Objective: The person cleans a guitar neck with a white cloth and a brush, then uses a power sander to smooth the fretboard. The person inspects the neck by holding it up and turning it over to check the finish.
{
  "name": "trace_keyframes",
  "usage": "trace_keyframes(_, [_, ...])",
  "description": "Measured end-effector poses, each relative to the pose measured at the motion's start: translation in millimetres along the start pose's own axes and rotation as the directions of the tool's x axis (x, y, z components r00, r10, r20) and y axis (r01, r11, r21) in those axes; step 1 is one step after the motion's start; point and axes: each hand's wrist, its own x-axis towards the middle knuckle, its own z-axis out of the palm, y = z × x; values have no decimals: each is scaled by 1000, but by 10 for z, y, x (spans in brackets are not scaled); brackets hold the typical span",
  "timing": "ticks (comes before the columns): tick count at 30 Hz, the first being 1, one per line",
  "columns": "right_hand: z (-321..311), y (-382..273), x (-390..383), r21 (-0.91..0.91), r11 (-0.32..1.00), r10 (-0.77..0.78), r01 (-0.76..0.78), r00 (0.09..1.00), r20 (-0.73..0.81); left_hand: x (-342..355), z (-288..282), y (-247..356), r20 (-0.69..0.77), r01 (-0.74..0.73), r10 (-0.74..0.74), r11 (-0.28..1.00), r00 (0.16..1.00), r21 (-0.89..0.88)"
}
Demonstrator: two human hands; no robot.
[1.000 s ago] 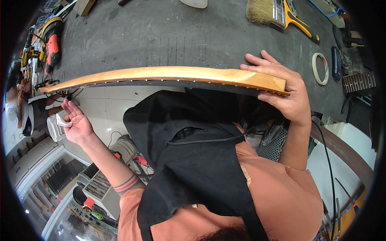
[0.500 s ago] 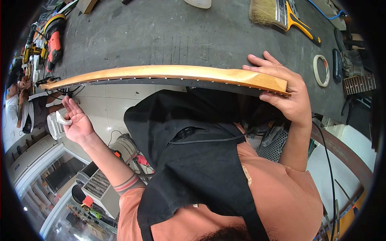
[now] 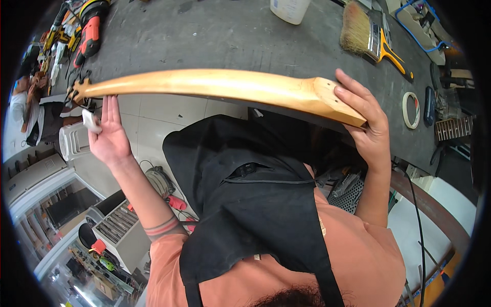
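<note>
A guitar neck [image 3: 204, 83] of pale, glossy wood lies level across my view, its rounded back turned up. Its headstock [image 3: 79, 90], with dark tuners, points left. My right hand [image 3: 369, 115] grips the squared heel, fingers on top and thumb below. Palm up, my left hand [image 3: 113, 135] reaches to the neck just beside the headstock, its straight fingertips at the lower edge. A small folded white cloth [image 3: 92, 121] is held at the thumb of that hand. The fretted face is turned away and hidden.
Behind the neck is a dark workbench [image 3: 204, 38] with a red sander [image 3: 90, 33], a translucent cup [image 3: 290, 9], a wide brush [image 3: 368, 38] and a tape roll [image 3: 410, 110]. Another fretboard [image 3: 454, 128] lies far right. A person [image 3: 23, 107] is at the far left.
The neck has rolled, so more of its back shows and the fret ends are out of sight. My left hand has moved up and right to the neck, cloth still with it.
</note>
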Motion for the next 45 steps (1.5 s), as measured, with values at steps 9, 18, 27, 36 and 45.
trace_keyframes(9, [52,-216,51,-344,938,-8,45,994,109,-32,496,-9,-18,30,-26,961,1000,274])
trace_keyframes(18, [-14,-538,69,-489,865,0,111,975,222,21,457,-42,21,175,-177,982,984,65])
trace_keyframes(27, [1341,-1127,2746,-170,958,-284,231,845,-453,-226,121,263,-90,-60,75,987,993,151])
trace_keyframes(36, [819,1160,4882,-12,924,217,-382,550,-806,-852,7,957,-116,-136,179,942,977,306])
trace_keyframes(45, [1107,-231,4713,211,923,-78,321,695,-715,-1000,-537,1390,-229,-194,352,836,908,513])
